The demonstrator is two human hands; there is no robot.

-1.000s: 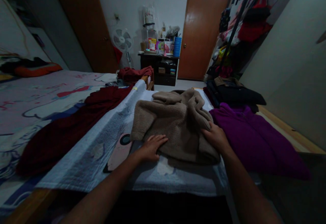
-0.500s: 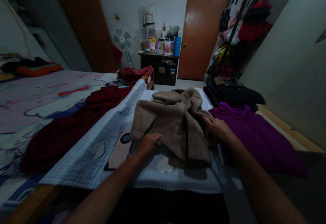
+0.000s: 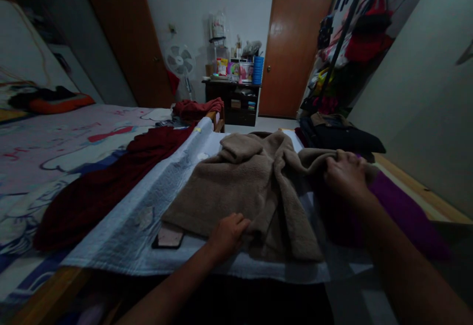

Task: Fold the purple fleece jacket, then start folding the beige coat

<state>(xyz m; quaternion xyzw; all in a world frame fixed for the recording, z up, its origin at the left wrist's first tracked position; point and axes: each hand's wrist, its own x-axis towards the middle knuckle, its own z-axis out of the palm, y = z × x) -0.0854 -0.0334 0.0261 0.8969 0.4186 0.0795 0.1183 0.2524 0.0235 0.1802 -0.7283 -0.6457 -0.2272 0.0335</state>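
Observation:
A brown fleece jacket (image 3: 229, 187) lies spread over a light blue cloth (image 3: 133, 236), its hood end toward the far side. My left hand (image 3: 229, 236) is closed on the jacket's near hem. Off to the right, my right hand (image 3: 347, 175) grips one sleeve and holds it stretched out above a purple garment (image 3: 399, 207). Beneath the hem's left corner, a pink phone-like object (image 3: 168, 238) with a dark edge is mostly covered.
Left of the cloth, a dark red garment (image 3: 111, 182) lies on a bed with a printed sheet (image 3: 66, 138). Folded dark clothes (image 3: 343, 135) are stacked at the right. Farther back stand a fan (image 3: 181, 61), a dark cabinet (image 3: 236, 103) and a wooden door (image 3: 283, 49).
My right hand has pulled the sleeve outward to the right. My left hand has drawn the hem nearer and slightly right, so the jacket lies flatter and covers more of the pink object.

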